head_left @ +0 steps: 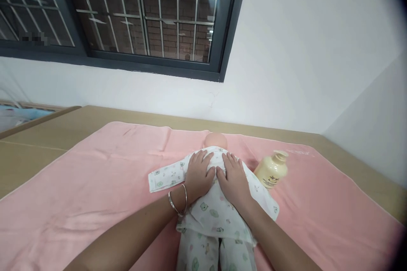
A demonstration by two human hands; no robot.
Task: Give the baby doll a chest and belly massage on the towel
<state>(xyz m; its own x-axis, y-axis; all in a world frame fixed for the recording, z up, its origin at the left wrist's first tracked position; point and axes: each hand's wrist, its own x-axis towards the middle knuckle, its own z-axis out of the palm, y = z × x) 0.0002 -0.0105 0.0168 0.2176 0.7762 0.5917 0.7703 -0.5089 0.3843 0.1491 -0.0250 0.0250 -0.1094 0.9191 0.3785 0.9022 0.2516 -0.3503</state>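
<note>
A baby doll (pixel 215 140) lies on a pink sheet, its smooth round head toward the wall; its face does not show. It wears a white printed long-sleeved top (pixel 213 216) and matching trousers (pixel 197 250). My left hand (pixel 199 174), with a silver bangle at the wrist, rests flat on the upper left of the top. On the upper right lies my right hand (pixel 234 178), also flat with fingers stretched out. The two thumbs nearly meet in the middle. One sleeve (pixel 167 176) reaches out to the left. Neither hand holds anything.
Just right of the doll stands a pale yellow pump-top bottle (pixel 271 170), tilted in view. The pink sheet (pixel 104 178) covers much of a wooden surface (pixel 41 135). Behind are a white wall (pixel 280 72) and a dark-framed barred window (pixel 152 17).
</note>
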